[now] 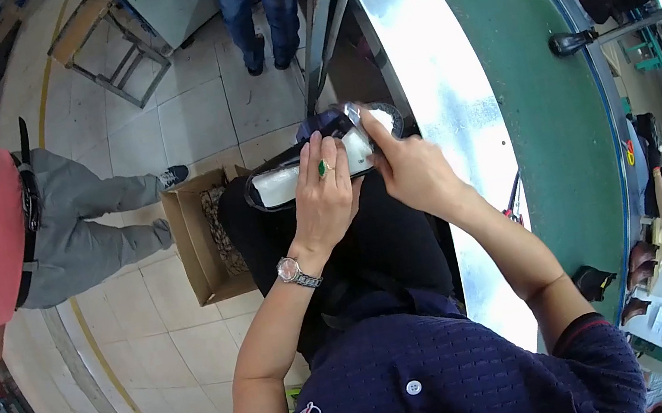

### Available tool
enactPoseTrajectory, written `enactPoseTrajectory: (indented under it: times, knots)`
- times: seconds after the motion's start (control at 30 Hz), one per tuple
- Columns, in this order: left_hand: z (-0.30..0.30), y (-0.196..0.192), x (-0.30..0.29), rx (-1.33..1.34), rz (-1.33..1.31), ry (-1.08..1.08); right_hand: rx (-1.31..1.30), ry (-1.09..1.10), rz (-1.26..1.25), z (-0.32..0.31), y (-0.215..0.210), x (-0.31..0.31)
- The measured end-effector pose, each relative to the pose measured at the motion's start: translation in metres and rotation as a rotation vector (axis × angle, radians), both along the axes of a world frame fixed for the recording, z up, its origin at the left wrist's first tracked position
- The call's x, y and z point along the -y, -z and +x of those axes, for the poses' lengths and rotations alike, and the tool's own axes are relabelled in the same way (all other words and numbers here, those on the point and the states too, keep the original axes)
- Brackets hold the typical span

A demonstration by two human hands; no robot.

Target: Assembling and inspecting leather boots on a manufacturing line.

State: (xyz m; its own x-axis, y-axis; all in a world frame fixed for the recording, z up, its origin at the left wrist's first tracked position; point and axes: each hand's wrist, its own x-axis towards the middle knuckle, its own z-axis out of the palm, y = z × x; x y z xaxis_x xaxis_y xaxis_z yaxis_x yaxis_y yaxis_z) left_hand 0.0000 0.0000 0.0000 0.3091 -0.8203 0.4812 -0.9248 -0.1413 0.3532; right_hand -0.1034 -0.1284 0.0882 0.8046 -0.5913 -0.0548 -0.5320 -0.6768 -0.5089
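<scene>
Head view: both hands grip a black shoe [292, 180] with white stuffing, held over the person's lap. Left hand [324, 194] clamps its middle; right hand [413, 171] pinches the end nearest the tabletop [453, 98]. A cardboard box [199, 242] sits on the floor left of the shoe.

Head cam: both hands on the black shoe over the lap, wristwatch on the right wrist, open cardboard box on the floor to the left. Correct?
Not quite: the wristwatch is on the left wrist, per the head view. Both hands, left hand and right hand, hold the black shoe; the cardboard box is left.
</scene>
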Motion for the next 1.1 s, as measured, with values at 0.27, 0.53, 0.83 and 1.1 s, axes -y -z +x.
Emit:
enactPoseTrajectory:
  times: [0.27,0.53,0.83,1.1]
  knots:
    - [0.023,-0.041,0.034,-0.286,0.304,0.046,-0.025,0.112,0.915,-0.040,-0.007,0.023]
    - [0.024,-0.041,0.049,-0.258,0.352,0.077,0.141,0.203,1.491,-0.035,0.015,0.048]
    - [0.020,-0.032,0.043,-0.150,0.260,0.123,-0.138,0.048,0.671,-0.033,-0.003,0.028]
    - [0.021,-0.035,0.045,-0.133,0.290,0.118,0.175,0.320,1.588,-0.037,0.015,0.037]
